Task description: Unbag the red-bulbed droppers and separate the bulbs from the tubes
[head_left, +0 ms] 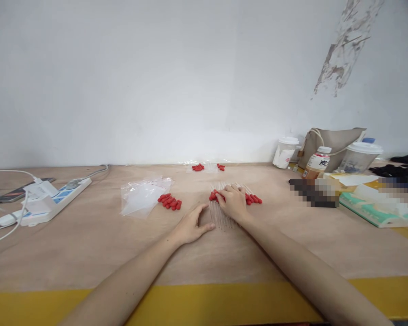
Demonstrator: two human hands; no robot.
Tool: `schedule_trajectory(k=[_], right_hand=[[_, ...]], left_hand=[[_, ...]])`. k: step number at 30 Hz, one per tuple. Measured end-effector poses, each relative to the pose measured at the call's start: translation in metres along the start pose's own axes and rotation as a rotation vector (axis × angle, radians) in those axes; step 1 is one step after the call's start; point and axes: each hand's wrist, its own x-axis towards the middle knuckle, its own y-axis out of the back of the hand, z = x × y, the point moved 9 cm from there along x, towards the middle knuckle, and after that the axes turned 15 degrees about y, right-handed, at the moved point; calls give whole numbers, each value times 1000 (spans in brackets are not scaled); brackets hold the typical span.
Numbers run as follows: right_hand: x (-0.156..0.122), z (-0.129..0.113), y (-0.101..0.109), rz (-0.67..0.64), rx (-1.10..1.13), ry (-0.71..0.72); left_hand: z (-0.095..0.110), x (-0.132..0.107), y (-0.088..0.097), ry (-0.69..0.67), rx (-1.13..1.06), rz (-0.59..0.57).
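Observation:
A bundle of thin, pale sticks with red, bulb-like ends (253,199) lies spread on the brown-covered table. My right hand (234,201) rests over it, its bent fingers and thumb closed on some of the red ends and partly hiding them. Close by on the left, my left hand (193,225) lies at the side of the sticks, thumb and fingers apart, holding nothing. Farther left sits a small group of red pieces (170,202), beside clear plastic bags (141,197).
Two small heaps of red pieces (197,167) lie on clear plastic near the wall. A power strip (59,199) with white cables is at the left. At the right stand a lidded cup (285,153), a drink bottle (317,163), a grey bag (340,142) and a tissue pack (376,208).

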Motion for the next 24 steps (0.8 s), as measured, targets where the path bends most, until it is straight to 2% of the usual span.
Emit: schedule_trajectory(k=[3,7,11,14,16,19,21,24], right_hand=[[-6,-9,20,125,16,73],[-22,-39,40,212,43,278],[-35,-70,44,235,43,436],[-37,-79,46,272,29,486],[-36,-74,54,340,10,446],[-35,-63,66,408,-66,385],[-33,-58,63,336,-108,388],[-33,-52,47,156,-71,391]], left_hand=[[-5,7,6,17,-84,50],[-5,18,9,6,-230,85],[-3,24,0,14,-421,30],[-4,22,-1,36,-464,34],[-4,19,5,27,-381,86],[2,13,13,-38,-139,164],[10,9,16,-110,1,189],[18,3,13,-209,136,177]])
